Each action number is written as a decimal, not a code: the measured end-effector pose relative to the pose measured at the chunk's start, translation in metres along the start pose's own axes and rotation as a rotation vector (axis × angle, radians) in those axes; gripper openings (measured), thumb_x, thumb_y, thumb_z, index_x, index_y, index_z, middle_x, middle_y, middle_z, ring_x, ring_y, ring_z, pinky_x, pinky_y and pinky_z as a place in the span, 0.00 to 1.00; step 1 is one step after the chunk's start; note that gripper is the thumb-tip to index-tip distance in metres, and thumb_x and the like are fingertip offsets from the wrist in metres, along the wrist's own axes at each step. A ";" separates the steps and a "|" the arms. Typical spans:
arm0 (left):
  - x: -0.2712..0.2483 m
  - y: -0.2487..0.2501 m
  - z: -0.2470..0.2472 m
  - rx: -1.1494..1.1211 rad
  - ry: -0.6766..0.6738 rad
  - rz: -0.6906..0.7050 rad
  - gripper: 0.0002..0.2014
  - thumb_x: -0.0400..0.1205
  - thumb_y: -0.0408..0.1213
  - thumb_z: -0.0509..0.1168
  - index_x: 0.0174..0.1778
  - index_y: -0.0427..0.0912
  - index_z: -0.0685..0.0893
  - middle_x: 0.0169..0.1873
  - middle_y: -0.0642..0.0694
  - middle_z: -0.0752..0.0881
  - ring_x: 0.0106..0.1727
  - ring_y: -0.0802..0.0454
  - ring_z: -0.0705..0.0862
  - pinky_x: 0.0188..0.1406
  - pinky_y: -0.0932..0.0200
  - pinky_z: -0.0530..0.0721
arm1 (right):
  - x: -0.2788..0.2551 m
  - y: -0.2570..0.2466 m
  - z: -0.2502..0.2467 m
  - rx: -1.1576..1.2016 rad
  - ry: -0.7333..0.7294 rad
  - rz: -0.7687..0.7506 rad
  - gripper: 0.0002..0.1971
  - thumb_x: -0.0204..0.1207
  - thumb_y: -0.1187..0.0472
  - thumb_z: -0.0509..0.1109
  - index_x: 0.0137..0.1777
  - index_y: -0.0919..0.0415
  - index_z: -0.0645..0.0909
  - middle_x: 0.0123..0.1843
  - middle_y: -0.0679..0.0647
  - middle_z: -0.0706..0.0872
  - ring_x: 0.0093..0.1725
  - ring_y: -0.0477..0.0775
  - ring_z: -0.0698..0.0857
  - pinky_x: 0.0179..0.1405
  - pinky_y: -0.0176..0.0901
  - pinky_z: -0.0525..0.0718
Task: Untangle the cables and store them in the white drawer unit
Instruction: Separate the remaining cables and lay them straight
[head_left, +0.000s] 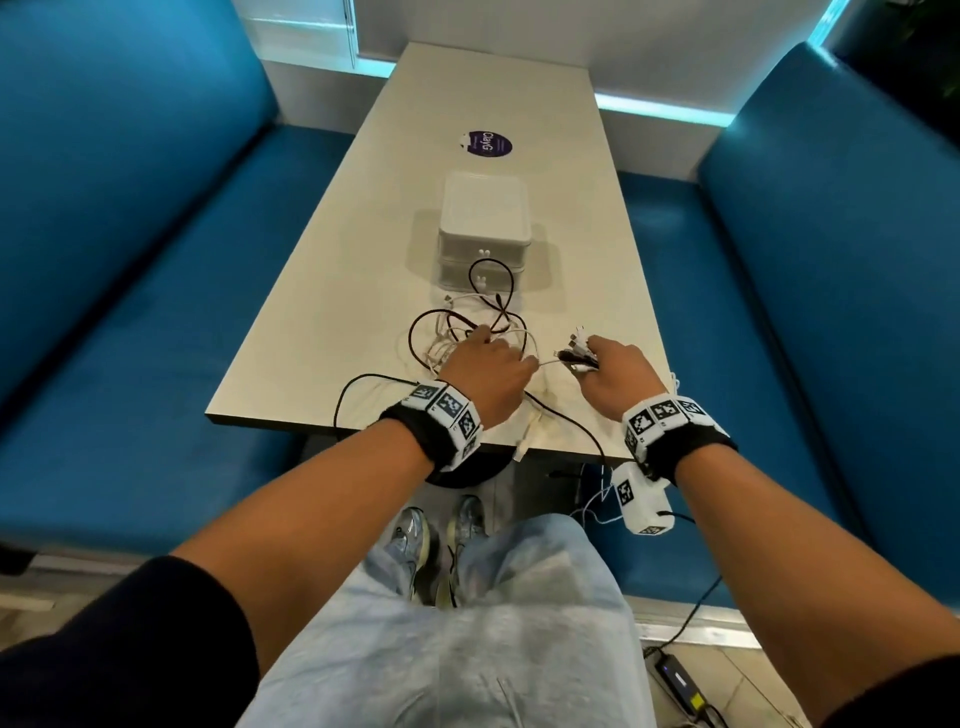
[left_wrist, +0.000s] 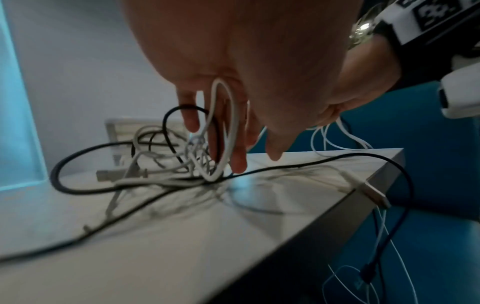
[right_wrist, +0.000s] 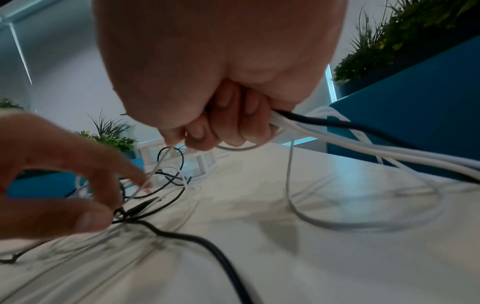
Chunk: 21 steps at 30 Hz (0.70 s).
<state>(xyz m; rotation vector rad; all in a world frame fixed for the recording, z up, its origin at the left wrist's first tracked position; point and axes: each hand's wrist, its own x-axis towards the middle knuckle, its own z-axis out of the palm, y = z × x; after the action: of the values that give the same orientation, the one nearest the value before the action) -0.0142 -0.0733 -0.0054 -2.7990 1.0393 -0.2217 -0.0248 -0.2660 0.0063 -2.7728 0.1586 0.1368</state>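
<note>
A tangle of black and white cables (head_left: 452, 332) (left_wrist: 161, 164) lies on the table (head_left: 571, 260) just in front of the white drawer unit (head_left: 484, 218) (left_wrist: 122, 131), whose drawers look closed. My left hand (head_left: 485, 338) (left_wrist: 226, 148) reaches down into the tangle, and a white cable loop (left_wrist: 233, 115) is hooked among its fingers. To the right, my right hand (head_left: 592, 358) (right_wrist: 221, 133) grips a bundle of cables (right_wrist: 363, 148). Their connector ends (head_left: 574, 345) stick out past the fist. A black cable (head_left: 571, 421) and a white plug (head_left: 522, 447) (left_wrist: 374, 193) hang over the near table edge.
Blue benches (head_left: 130, 260) (head_left: 831, 260) flank the narrow table on both sides. A purple sticker (head_left: 485, 143) lies beyond the drawer unit. A power adapter (head_left: 680, 686) with its cord sits on the floor at right. Plants (right_wrist: 405, 37) stand behind the right bench.
</note>
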 end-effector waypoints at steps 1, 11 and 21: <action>-0.001 -0.001 0.005 0.011 -0.033 -0.029 0.12 0.81 0.40 0.62 0.60 0.46 0.82 0.50 0.46 0.89 0.60 0.42 0.82 0.65 0.45 0.69 | -0.001 0.002 -0.003 0.002 0.004 0.008 0.04 0.78 0.57 0.65 0.50 0.56 0.77 0.46 0.60 0.85 0.45 0.66 0.83 0.42 0.50 0.82; -0.014 -0.042 0.026 0.019 -0.071 -0.143 0.09 0.83 0.33 0.62 0.55 0.42 0.85 0.55 0.44 0.81 0.63 0.38 0.74 0.48 0.48 0.73 | 0.006 0.036 -0.013 0.008 0.015 0.170 0.09 0.82 0.51 0.64 0.48 0.57 0.79 0.47 0.60 0.83 0.45 0.63 0.82 0.46 0.52 0.83; -0.007 -0.028 0.032 -0.055 -0.004 -0.101 0.14 0.87 0.47 0.59 0.50 0.45 0.88 0.56 0.46 0.80 0.60 0.40 0.77 0.54 0.47 0.73 | -0.004 -0.024 0.010 -0.059 0.093 0.025 0.28 0.81 0.61 0.58 0.82 0.47 0.61 0.56 0.66 0.83 0.55 0.71 0.83 0.52 0.57 0.81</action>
<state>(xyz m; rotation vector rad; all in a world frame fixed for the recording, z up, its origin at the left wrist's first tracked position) 0.0045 -0.0449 -0.0319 -2.9034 0.9170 -0.2015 -0.0268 -0.2398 0.0056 -2.8379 0.2159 0.0193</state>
